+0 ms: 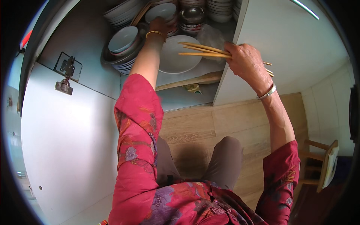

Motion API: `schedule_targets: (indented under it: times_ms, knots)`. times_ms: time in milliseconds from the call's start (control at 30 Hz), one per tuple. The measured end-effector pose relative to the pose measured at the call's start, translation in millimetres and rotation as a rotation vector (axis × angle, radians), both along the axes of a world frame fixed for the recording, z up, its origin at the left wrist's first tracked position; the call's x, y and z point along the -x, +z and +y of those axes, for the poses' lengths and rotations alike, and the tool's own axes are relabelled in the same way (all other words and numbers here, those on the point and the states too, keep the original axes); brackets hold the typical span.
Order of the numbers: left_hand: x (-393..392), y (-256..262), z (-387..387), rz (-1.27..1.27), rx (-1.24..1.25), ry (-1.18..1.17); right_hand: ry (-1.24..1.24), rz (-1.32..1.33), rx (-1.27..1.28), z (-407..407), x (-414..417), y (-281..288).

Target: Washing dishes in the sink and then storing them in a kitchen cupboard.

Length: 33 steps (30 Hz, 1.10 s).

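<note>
My right hand (245, 62) grips several wooden chopsticks (205, 51), their tips pointing left in front of the cabinet's right side panel. My left hand (159, 27) reaches deep into the open cabinet, at the front of a white bowl (161, 12) on a stack. Shade hides its fingers, so I cannot tell whether it grips the bowl. Below that hand lies a large white plate (180, 60). To its left, a pale bowl (123, 39) sits in a dark metal basin (106, 53) on stacked plates. A steel bowl (193, 15) tops another stack to the right.
More stacked bowls (219, 11) line the back. A crumpled clear plastic bag (212, 38) lies near a long wooden stick (191, 80) and a small packet (193, 88). The cabinet door (70, 135) with its metal hinge (66, 76) stands open at left. A wooden stool (323, 166) is at right.
</note>
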State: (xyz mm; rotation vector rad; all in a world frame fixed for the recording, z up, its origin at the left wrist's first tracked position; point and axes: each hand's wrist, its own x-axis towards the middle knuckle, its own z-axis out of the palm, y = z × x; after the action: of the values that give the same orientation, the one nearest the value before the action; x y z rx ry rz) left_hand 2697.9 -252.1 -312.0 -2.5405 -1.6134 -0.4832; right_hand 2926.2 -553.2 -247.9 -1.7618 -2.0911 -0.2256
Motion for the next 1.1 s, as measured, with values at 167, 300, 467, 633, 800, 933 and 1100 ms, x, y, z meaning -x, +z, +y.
schedule_targets:
  times_ms: [167,300,467,633,800,933,1100]
  knots:
    - [-21,14,6,0.126,0.073,0.032,-0.005,-0.042,-0.030,0,-11,-7]
    - [-54,39,-26,0.663,0.048,-0.087,-0.030,-0.092,-0.054,-4,-28,-13]
    - [75,30,74,0.290,-0.166,-0.138,0.081,0.006,-0.139,0,8,5]
    - [-24,-23,24,-0.121,0.043,-0.139,-0.021,-0.084,-0.065,3,-27,-24]
    - [-10,14,-34,-0.524,0.137,-0.138,0.003,-0.036,-0.103,0,-17,-11]
    - [-1,15,-54,-0.363,-0.132,-0.263,0.009,-0.032,-0.093,-1,-8,-4]
    - [-27,3,-119,-1.610,0.679,-0.173,-0.031,-0.005,-0.017,-2,-10,-6]
